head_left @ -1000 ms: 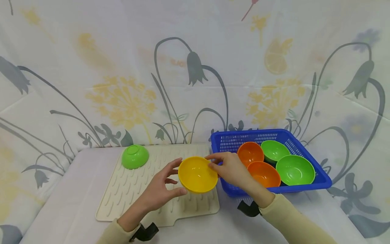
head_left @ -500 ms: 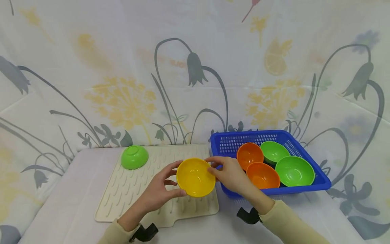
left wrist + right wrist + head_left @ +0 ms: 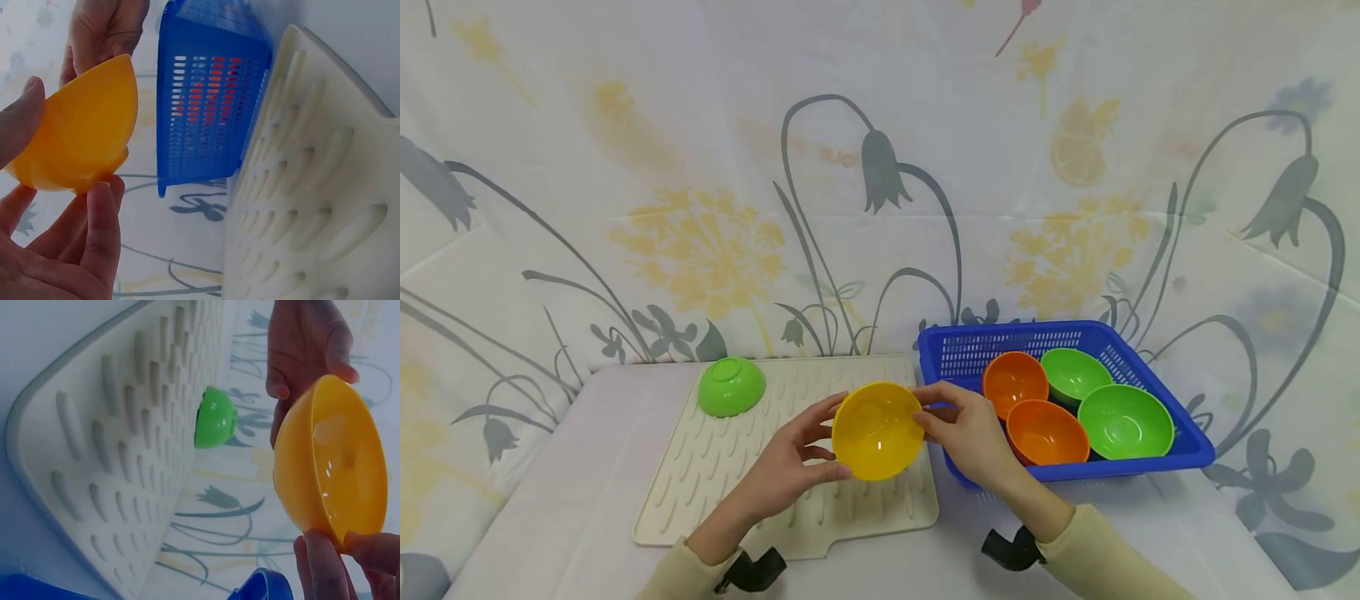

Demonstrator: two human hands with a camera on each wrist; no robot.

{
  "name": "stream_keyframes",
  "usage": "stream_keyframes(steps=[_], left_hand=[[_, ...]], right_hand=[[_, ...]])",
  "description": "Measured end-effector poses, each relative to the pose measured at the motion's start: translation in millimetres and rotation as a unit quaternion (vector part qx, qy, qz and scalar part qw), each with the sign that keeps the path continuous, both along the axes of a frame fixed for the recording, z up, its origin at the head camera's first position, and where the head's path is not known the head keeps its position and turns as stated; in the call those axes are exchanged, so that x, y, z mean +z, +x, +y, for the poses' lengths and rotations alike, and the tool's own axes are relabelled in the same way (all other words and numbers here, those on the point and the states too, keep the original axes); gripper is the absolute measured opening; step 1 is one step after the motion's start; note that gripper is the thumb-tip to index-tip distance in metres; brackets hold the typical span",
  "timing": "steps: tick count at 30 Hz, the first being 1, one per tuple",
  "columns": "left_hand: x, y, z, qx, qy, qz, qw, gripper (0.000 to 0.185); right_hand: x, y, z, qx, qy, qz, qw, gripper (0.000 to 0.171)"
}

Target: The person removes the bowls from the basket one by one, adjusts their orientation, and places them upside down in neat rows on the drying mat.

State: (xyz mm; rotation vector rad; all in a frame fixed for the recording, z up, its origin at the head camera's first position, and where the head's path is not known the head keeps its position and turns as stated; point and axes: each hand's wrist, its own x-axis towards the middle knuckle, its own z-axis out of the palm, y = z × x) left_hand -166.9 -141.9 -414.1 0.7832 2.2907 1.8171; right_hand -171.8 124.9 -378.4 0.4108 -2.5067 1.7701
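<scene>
A yellow bowl (image 3: 878,432) is held up between both hands over the right part of the cream drying mat (image 3: 700,483), its inside facing the head camera. My left hand (image 3: 782,467) holds its left side, thumb and fingers spread round the outer wall; in the left wrist view the fingertips touch near the base of the bowl (image 3: 87,125). My right hand (image 3: 970,433) pinches the rim on the right. In the right wrist view, right fingers and thumb grip the edge of the bowl (image 3: 353,462). A green bowl (image 3: 732,387) lies upside down at the mat's back left.
To the right of the mat stands a blue plastic basket (image 3: 1022,337). Inside are two orange bowls, a back one (image 3: 1015,382) and a front one (image 3: 1047,433), and two green bowls, one smaller (image 3: 1075,373) and one larger (image 3: 1126,423). A flower-patterned cloth (image 3: 880,275) hangs behind.
The yellow bowl has shifted slightly left and turned a little between the hands, its opening facing the head camera more. The basket, mat and other bowls stay put.
</scene>
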Motion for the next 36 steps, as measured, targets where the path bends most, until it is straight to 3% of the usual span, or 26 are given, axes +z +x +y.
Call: stream_keyframes(steps=[10, 19, 23, 28, 36], left_hand=[[2.2, -1.1, -10.0, 0.005, -0.001, 0.049, 0.9988, 0.077], [6.4, 2.3, -11.2, 0.025, -0.058, 0.099, 0.9931, 0.075], [7.1, 1.8, -10.9, 0.026, -0.073, 0.123, 0.9894, 0.076], [5.6, 0.8, -9.6, 0.017, -0.076, 0.151, 0.9854, 0.075], [7.2, 1.5, -7.2, 0.007, -0.08, 0.152, 0.9852, 0.069]], right_hand=[[-3.7, -1.4, 1.8, 0.061, -0.057, -0.032, 0.996, 0.031], [-5.5, -3.1, 0.3, 0.088, -0.061, -0.065, 0.992, 0.043], [-2.7, -3.0, -1.6, 0.095, -0.047, -0.072, 0.992, 0.047], [0.7, -1.0, -3.1, 0.094, 0.01, -0.067, 0.993, 0.05], [1.7, -0.5, -3.8, 0.092, 0.048, -0.073, 0.992, 0.051]])
